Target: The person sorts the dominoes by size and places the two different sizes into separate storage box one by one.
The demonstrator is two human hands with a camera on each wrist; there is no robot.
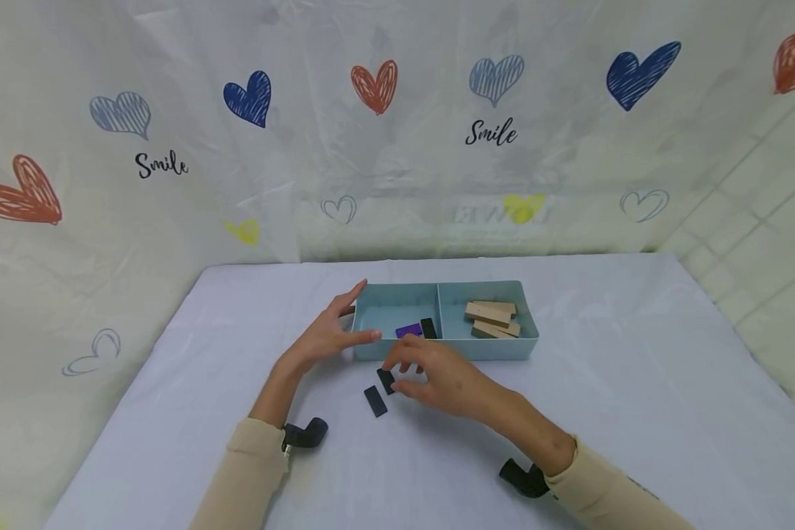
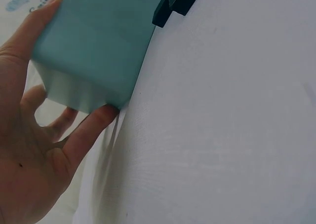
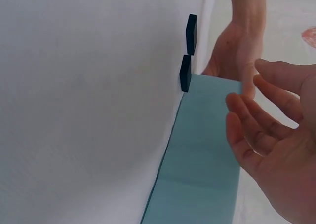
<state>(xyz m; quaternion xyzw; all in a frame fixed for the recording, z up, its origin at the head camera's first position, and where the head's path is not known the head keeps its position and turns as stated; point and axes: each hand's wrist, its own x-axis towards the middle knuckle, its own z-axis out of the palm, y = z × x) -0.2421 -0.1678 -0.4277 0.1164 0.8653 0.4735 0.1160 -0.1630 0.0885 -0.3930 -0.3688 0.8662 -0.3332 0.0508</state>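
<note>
A light blue two-compartment box (image 1: 404,350) stands on the table. My left hand (image 1: 326,335) grips its left end, thumb at the front rim and forefinger at the back corner; in the left wrist view the other fingertips meet the end wall. My right hand (image 1: 447,375) hovers in front of the box, fingers loosely bent with nothing between them. Close to its thumb lies a small black block (image 1: 386,380), with a second black block (image 1: 375,401) nearer to me. Inside the left compartment are a purple block (image 1: 408,330) and another black block (image 1: 428,328).
Several plain wooden blocks (image 1: 490,315) lie piled in the right compartment, behind the divider (image 1: 439,305). A white cloth covers the table (image 1: 609,353). Behind it hangs a pale sheet (image 1: 424,162) printed with hearts.
</note>
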